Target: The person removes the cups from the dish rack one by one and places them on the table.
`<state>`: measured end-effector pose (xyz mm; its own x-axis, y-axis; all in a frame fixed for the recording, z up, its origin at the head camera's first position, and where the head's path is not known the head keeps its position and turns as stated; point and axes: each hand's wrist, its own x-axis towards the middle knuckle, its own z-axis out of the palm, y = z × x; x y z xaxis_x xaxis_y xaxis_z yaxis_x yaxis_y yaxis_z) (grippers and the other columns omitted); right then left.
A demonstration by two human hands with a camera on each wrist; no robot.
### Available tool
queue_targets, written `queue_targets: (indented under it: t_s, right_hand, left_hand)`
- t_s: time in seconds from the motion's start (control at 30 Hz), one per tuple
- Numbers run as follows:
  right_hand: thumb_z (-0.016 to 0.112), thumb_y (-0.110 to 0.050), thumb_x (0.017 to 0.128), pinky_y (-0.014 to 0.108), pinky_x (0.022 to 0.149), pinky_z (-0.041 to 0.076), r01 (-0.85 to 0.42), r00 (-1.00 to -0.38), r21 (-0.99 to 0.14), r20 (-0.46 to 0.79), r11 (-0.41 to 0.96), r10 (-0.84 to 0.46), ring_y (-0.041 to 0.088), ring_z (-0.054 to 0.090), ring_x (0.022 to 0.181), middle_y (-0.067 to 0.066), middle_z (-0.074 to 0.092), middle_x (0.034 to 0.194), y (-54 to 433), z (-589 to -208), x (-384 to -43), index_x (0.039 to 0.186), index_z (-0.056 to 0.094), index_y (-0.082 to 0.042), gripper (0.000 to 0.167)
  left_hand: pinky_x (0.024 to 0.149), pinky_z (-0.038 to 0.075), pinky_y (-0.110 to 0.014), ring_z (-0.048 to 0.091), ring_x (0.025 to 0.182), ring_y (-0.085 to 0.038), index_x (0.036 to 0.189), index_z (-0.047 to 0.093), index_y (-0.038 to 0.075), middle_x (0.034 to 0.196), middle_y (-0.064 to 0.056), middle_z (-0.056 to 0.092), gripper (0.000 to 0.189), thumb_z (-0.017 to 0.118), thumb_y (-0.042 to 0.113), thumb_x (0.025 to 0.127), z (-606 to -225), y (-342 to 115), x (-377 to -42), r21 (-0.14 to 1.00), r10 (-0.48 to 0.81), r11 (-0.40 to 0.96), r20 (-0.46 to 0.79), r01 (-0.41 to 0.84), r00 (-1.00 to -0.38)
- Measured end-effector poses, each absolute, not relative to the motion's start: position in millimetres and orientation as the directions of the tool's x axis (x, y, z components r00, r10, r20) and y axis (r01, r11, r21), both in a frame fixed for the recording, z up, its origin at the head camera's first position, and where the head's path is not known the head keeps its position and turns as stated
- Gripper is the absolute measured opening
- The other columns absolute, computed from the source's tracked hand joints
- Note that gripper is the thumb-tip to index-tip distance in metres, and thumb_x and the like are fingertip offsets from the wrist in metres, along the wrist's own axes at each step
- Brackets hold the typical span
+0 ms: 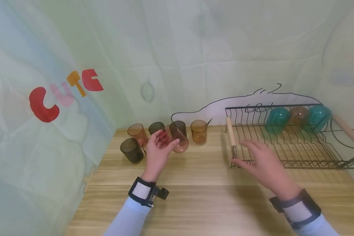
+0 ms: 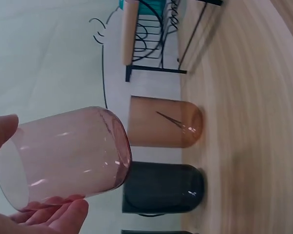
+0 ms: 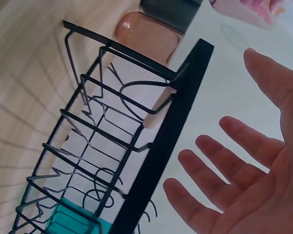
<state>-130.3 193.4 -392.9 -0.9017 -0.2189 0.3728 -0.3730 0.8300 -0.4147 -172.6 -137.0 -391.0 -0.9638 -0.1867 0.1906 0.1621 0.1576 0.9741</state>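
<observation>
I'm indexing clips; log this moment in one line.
left hand: holds translucent pink rounded tumbler, tilted | right hand: empty, near black wire rack | racked: translucent teal tumblers

We see a bare left hand (image 1: 157, 155) and a bare right hand (image 1: 264, 165). The left sleeve (image 1: 128, 218) and right sleeve (image 1: 317, 226) are light blue. We spot a black left band (image 1: 151, 196) and a black right band (image 1: 310, 201), both with white patches (image 1: 141, 190). A little black block (image 1: 163, 193) sticks out from the left one.

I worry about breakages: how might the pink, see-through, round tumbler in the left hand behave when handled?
The pink, see-through, round tumbler is probably stiff: its walls show no bend in the left hand. Its smooth, glossy sides may slip, and its rounded body would likely roll if laid sideways.
</observation>
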Motion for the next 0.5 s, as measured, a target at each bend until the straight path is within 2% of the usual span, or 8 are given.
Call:
queue_targets:
  t_s: [0.13, 0.37, 0.5]
  right_hand:
    - [0.065, -0.056, 0.079, 0.055, 0.098, 0.043, -0.358, -0.915, -0.413, 0.333, 0.837, -0.227, 0.033, 0.050, 0.121, 0.012, 0.052, 0.134, 195, -399, -128, 0.131, 0.052, -0.014, 0.068]
    - [0.068, -0.048, 0.080, 0.055, 0.098, 0.043, -0.343, -0.933, -0.402, 0.254, 0.849, -0.257, 0.032, 0.051, 0.120, 0.010, 0.055, 0.131, 199, -409, -120, 0.127, 0.055, -0.017, 0.058]
    - [0.067, -0.051, 0.079, 0.054, 0.095, 0.045, -0.354, -0.926, -0.375, 0.268, 0.856, -0.266, 0.031, 0.055, 0.115, 0.009, 0.060, 0.126, 203, -414, -118, 0.122, 0.059, -0.019, 0.054]
  left_hand:
    - [0.096, 0.049, -0.036, 0.056, 0.108, -0.021, 0.132, 0.042, 0.004, 0.121, -0.012, 0.054, 0.079, 0.082, 0.032, 0.070, -405, -141, -177, 0.966, -0.206, 0.205, 0.202, 0.160, -0.957]
    - [0.095, 0.048, -0.042, 0.054, 0.114, -0.035, 0.129, 0.043, 0.002, 0.118, -0.013, 0.052, 0.077, 0.082, 0.032, 0.070, -428, -148, -184, 0.954, -0.230, 0.249, 0.226, 0.168, -0.947]
    - [0.094, 0.048, -0.040, 0.055, 0.112, -0.030, 0.128, 0.043, 0.006, 0.118, -0.011, 0.053, 0.074, 0.082, 0.032, 0.070, -437, -151, -187, 0.946, -0.232, 0.283, 0.226, 0.157, -0.946]
